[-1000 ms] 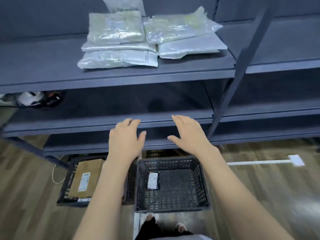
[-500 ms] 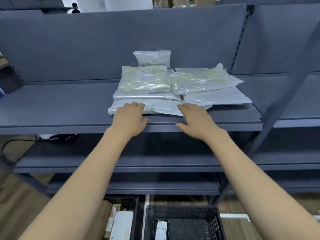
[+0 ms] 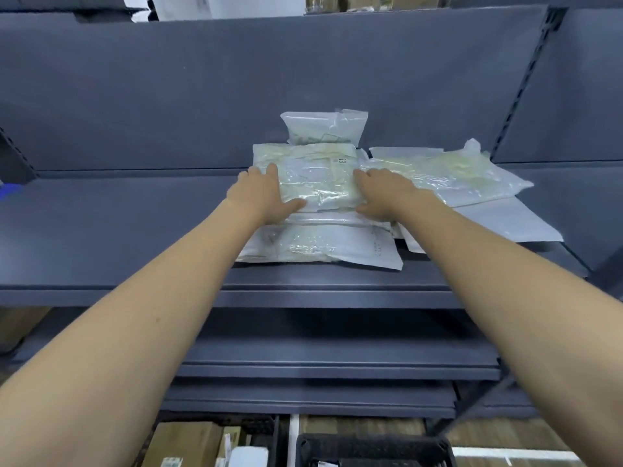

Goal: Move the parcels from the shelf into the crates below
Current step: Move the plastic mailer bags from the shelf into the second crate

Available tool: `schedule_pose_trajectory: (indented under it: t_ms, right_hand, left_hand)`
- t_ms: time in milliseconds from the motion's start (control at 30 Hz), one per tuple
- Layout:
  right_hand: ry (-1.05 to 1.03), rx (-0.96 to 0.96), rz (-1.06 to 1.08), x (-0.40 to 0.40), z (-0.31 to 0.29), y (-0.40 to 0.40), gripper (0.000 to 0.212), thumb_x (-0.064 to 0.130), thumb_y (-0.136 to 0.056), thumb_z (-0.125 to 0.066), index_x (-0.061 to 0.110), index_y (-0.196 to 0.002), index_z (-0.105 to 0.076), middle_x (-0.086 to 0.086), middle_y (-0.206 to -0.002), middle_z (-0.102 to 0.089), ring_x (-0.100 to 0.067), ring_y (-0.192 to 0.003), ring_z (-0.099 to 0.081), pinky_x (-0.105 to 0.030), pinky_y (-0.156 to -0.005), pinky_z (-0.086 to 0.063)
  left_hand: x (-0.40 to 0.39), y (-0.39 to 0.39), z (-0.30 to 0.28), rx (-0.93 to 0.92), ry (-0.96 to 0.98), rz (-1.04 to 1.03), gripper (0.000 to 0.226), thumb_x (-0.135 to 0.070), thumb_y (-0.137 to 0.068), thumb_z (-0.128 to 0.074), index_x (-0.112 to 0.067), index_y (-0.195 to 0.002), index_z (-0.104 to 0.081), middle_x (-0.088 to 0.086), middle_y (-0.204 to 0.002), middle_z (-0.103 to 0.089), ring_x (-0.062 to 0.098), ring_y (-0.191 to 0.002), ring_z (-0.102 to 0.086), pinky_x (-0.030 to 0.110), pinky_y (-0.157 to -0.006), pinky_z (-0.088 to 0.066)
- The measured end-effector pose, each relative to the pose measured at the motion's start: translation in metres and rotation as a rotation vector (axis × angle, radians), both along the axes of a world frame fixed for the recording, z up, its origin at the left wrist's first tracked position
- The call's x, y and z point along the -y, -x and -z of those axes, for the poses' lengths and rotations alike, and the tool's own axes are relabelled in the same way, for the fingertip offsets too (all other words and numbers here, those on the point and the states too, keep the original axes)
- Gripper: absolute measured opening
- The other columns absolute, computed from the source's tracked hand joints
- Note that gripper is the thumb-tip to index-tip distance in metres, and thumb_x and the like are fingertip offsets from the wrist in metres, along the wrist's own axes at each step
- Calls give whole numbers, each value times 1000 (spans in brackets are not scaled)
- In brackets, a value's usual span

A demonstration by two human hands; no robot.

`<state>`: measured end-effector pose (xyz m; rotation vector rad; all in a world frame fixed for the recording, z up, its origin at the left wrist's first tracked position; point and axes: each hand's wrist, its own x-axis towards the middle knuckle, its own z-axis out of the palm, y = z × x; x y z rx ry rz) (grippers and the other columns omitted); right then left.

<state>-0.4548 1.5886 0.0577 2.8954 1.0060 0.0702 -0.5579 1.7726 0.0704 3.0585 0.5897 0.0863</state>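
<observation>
Several clear and white plastic parcels lie on the grey shelf [image 3: 118, 230]. The top parcel [image 3: 318, 176] of the left stack sits between my hands. My left hand [image 3: 264, 197] holds its left edge, with the thumb at the front edge. My right hand [image 3: 387, 197] holds its right edge the same way. Beneath it lies a white parcel [image 3: 323, 246]. A small parcel [image 3: 323, 128] stands behind the stack, against the back panel. To the right, a clear parcel [image 3: 448, 176] lies on a flat white one [image 3: 499, 224]. A black crate [image 3: 371, 448] shows at the bottom edge.
Two lower shelves [image 3: 320, 358] jut out between the parcels and the floor. A second crate at the bottom left holds a cardboard box [image 3: 183, 444] and a white item [image 3: 249, 456]. A slanted upright post [image 3: 526, 99] rises on the right.
My view has tilted up from the crates to the shelf. Both hands rose, reached past the shelf's front edge and took hold of the top parcel's sides.
</observation>
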Motion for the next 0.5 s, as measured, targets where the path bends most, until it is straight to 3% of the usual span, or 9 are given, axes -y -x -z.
schedule_pose_trajectory:
  t_ms: [133, 300, 500]
  right_hand:
    - [7, -63, 38, -5, 13, -7, 56, 33, -93, -50, 9, -138, -26, -15, -114, -55, -33, -100, -53, -36, -73, -40]
    - [-81, -60, 32, -4, 22, -4, 65, 30, -95, -48, 7, -146, -15, -19, -121, -51, -35, -110, -47, -36, -79, -36]
    - [-189, -56, 24, -2, 24, 13, 52, 29, -97, -45, 1, -138, -27, -24, -113, -55, -36, -103, -49, -34, -72, -32]
  left_hand:
    - [-5, -19, 4, -39, 143, -45, 91, -66, -83, -50, -12, -147, -16, 16, -141, -40, 37, -128, -37, 40, -89, -38]
    - [-6, -21, 14, -16, 288, -81, 85, -56, -85, -58, -12, -146, -18, 9, -138, -44, 32, -125, -42, 35, -87, -36]
    - [-1, 3, 12, 215, 432, -87, 77, -47, -80, -69, -14, -139, -32, 7, -136, -45, 29, -125, -42, 33, -91, -37]
